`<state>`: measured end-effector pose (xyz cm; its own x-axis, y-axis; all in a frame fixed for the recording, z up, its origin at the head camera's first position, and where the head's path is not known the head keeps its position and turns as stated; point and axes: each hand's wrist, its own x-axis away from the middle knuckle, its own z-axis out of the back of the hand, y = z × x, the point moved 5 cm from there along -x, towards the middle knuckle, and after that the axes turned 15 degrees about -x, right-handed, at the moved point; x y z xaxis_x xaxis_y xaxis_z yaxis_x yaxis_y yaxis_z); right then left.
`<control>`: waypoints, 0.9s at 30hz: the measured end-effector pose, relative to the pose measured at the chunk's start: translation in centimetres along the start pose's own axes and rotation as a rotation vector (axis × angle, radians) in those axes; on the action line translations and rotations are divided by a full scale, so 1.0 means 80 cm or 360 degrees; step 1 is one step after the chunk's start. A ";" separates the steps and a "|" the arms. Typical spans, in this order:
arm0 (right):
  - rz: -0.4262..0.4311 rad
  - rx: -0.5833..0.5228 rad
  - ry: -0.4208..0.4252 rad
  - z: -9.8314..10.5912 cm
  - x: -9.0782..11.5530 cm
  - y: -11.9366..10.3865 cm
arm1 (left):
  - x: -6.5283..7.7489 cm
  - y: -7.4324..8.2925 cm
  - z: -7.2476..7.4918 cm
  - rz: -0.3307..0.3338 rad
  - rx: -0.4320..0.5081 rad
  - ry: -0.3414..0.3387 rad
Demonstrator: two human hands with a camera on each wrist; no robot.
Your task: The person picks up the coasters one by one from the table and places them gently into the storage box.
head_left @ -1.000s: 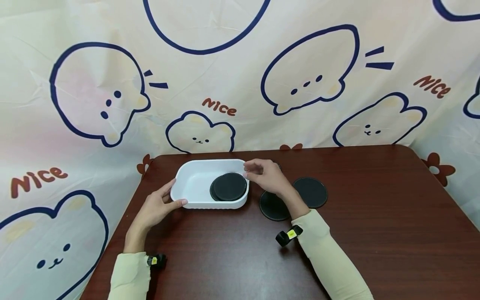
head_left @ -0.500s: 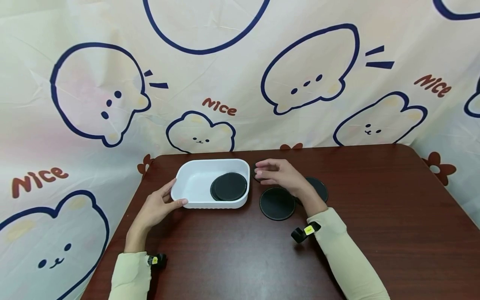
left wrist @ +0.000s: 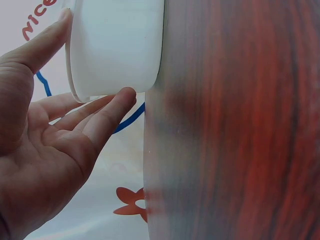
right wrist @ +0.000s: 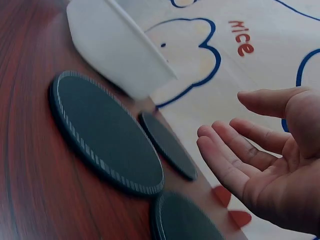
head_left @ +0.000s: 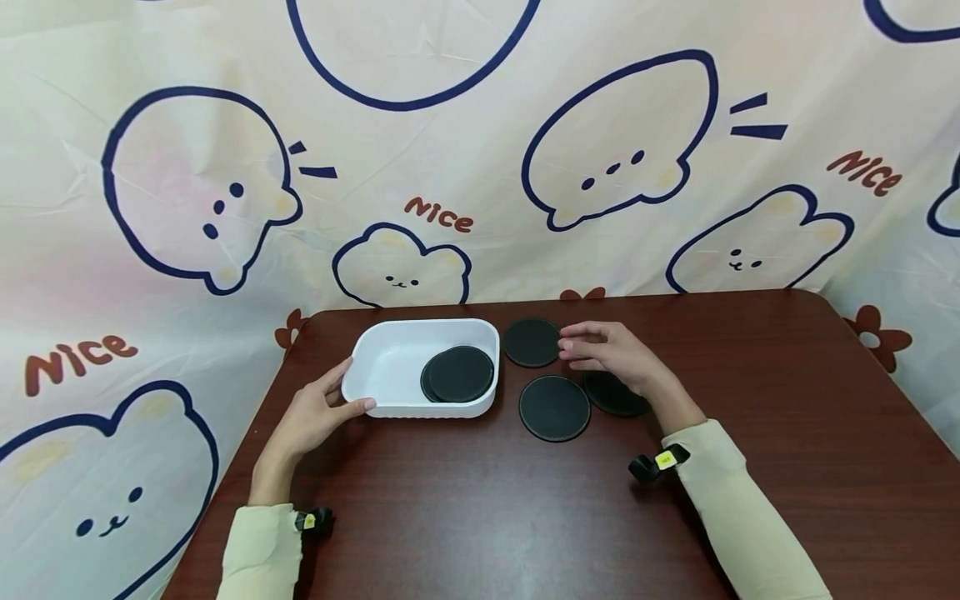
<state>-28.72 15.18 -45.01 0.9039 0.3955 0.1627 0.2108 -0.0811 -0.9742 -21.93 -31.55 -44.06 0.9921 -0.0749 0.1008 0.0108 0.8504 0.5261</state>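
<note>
My left hand (head_left: 311, 417) holds a white plastic tray (head_left: 390, 367) by its left end, thumb at the near corner and fingers against the outer wall. In the left wrist view the tray (left wrist: 117, 45) shows its outer side between thumb and fingers. Two overlapping black round coasters (head_left: 461, 374) lie inside, toward the right end. Right of the tray, on the table, are a far coaster (head_left: 528, 343), a near coaster (head_left: 555, 408) with a stitched edge, and a right coaster (head_left: 611, 395), partly covered by my right hand (head_left: 618, 354). That hand hovers with loose fingers, holding nothing.
The dark brown wooden table (head_left: 480, 517) reaches back to a pale cartoon-printed curtain (head_left: 495, 150). Its left edge runs close to my left forearm. In the right wrist view, the table's far edge passes just beyond the coasters.
My right hand has drawn back to the right from the tray's right end, uncovering the far and near coasters. The left hand and tray have stayed in place.
</note>
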 end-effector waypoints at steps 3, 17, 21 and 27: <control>-0.0011 0.0043 0.0016 0.017 0.006 0.004 | 0.000 0.000 0.000 0.0012 0.0004 -0.0005; -0.0038 0.0095 0.0107 0.078 0.041 0.013 | 0.001 -0.002 -0.001 0.0027 0.0010 -0.0015; -0.0028 0.0155 0.0134 0.089 0.052 0.012 | 0.002 -0.002 -0.001 0.0023 0.0001 -0.0016; -0.0006 0.0241 0.0188 0.105 0.067 0.010 | 0.001 -0.002 -0.001 0.0011 0.0003 -0.0011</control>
<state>-26.82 24.93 -46.20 0.9424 0.2849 0.1752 0.1641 0.0627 -0.9845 -21.86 -31.66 -44.17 0.9912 -0.0727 0.1104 0.0037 0.8500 0.5268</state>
